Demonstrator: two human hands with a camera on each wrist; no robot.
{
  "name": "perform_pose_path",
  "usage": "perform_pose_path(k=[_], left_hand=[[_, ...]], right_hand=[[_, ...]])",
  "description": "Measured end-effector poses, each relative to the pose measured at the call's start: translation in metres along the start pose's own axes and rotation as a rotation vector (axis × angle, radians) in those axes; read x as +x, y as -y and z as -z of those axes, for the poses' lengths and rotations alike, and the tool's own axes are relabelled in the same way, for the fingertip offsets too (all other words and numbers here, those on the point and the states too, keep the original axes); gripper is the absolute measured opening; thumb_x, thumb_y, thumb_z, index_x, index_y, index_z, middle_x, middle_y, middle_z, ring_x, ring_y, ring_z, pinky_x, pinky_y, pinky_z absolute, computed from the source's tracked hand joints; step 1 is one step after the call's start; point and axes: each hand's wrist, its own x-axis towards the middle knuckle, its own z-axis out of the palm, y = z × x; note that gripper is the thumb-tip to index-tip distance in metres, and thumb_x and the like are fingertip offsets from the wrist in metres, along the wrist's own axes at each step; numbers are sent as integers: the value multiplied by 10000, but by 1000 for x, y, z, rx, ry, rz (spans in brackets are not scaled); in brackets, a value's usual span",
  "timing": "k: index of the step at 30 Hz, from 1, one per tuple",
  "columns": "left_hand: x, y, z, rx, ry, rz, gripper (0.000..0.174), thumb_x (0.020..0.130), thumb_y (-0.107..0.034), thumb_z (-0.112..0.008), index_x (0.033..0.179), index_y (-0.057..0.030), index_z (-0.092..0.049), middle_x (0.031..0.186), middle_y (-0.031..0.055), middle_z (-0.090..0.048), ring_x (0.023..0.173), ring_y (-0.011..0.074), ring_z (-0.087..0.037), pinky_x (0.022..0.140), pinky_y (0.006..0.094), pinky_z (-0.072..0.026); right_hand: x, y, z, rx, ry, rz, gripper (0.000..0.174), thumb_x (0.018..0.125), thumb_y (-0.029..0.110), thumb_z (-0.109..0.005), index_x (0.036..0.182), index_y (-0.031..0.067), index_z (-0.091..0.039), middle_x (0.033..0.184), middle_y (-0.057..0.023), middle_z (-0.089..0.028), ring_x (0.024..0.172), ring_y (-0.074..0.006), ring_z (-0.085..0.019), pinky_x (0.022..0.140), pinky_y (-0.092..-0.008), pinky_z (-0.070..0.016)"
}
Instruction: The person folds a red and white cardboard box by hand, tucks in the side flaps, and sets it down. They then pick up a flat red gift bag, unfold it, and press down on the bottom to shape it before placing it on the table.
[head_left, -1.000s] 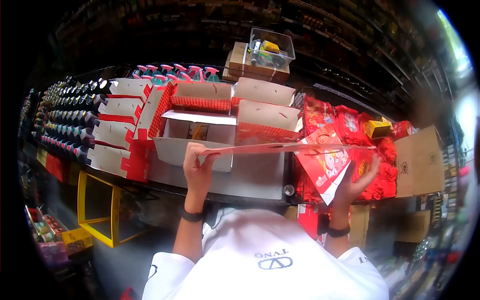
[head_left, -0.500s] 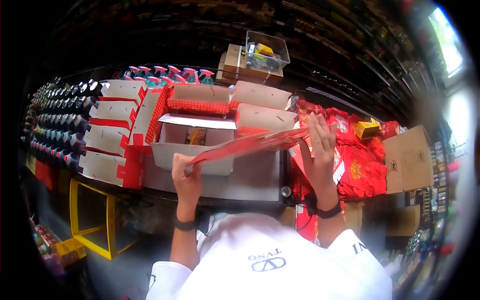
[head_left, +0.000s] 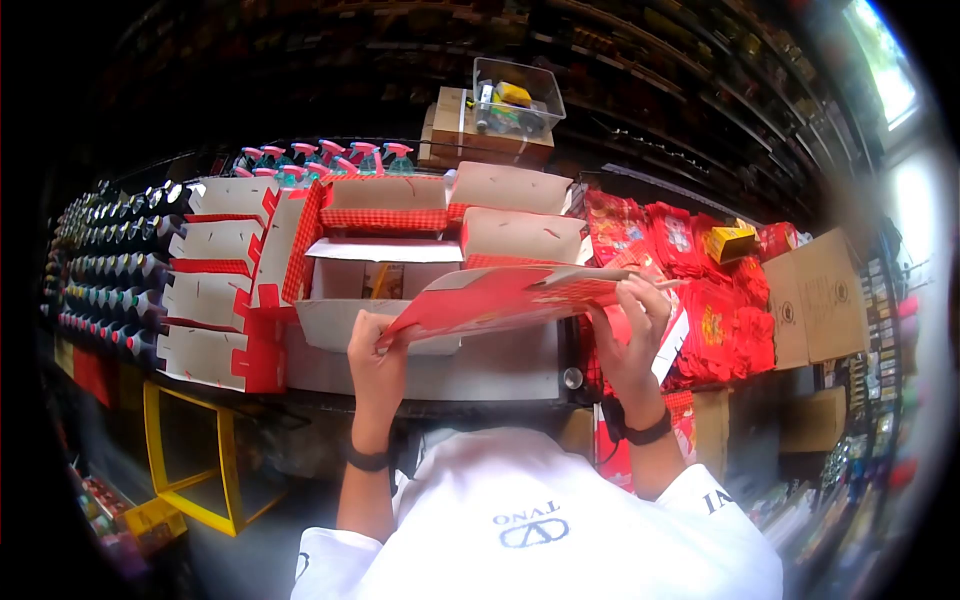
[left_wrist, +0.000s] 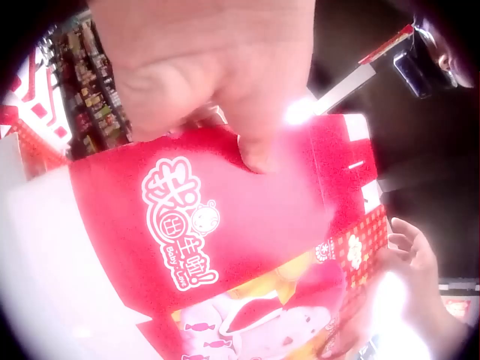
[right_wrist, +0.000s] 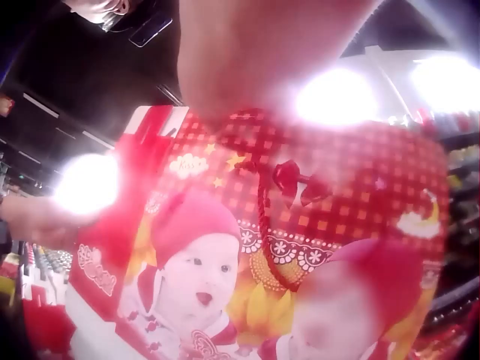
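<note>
A flat red printed gift-box cardboard (head_left: pixel 490 305) is held up in front of the chest by both hands. My left hand (head_left: pixel 377 368) pinches its left edge, thumb on the printed side. At the opposite edge my right hand (head_left: pixel 630 350) grips with curled fingers. In the left wrist view the cardboard (left_wrist: pixel 240 187) carries white lettering, and in the right wrist view its printed side (right_wrist: pixel 202 266) has babies in red hats and a checked pattern. Beyond the cardboard stands an open white-inside box (head_left: pixel 335 315), partly covered by it.
Several open red-checked boxes (head_left: pixel 515 233) stand along the table (head_left: pixel 500 370). Rows of dark bottles (head_left: pixel 110 265) are at the left, with pink-topped spray bottles (head_left: pixel 365 157) behind. Red packets (head_left: pixel 715 325) and a brown carton (head_left: pixel 825 305) lie at the right. A yellow frame (head_left: pixel 225 470) stands below the table.
The right hand went from spread fingers near the far edge to curled fingers gripping it. The cardboard tilted, showing more of its red side. The left hand kept its pinch.
</note>
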Motion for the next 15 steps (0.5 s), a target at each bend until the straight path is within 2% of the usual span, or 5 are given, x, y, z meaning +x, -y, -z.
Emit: perform_pose_path(k=[3,6,9,12,15], left_hand=[[-3,0,-7,67,-38,-11,109,892,5,-790,927,-9,-688,853,74,-584,776,206,-538,706,313,-435],[-9,2,-9,125,14,-16,117,960,-35,-767,946,-17,-652,913,30,-567,836,120,-549,743,251,-453],[-12,-13,-22,165,-8,-35,103,886,8,-788,941,-10,-703,860,77,-608,783,215,-553,712,320,-445],[-12,-31,-36,196,19,-82,123,870,30,-791,958,-22,-722,859,84,-619,799,225,-576,732,327,-463],[-9,-40,-50,255,52,-154,180,839,57,-801,979,-39,-744,859,85,-626,825,243,-598,758,340,-483]], right_hand=[[-13,4,6,26,-1,-88,654,793,-8,-892,1375,81,-605,1223,-117,-602,1145,-317,-576,991,-445,-486],[-14,1,16,12,52,-95,681,775,10,-913,1379,81,-606,1210,-117,-593,1098,-300,-574,939,-424,-469],[-25,-4,21,70,44,-201,597,763,16,-922,1276,90,-626,1191,-118,-593,1057,-285,-588,875,-381,-475],[-42,-18,38,151,141,-278,475,777,30,-925,1132,89,-615,1128,-100,-604,988,-255,-617,793,-325,-522],[-41,-20,49,193,1,-391,392,803,44,-913,1081,58,-638,1023,-83,-660,921,-246,-655,778,-314,-546]])
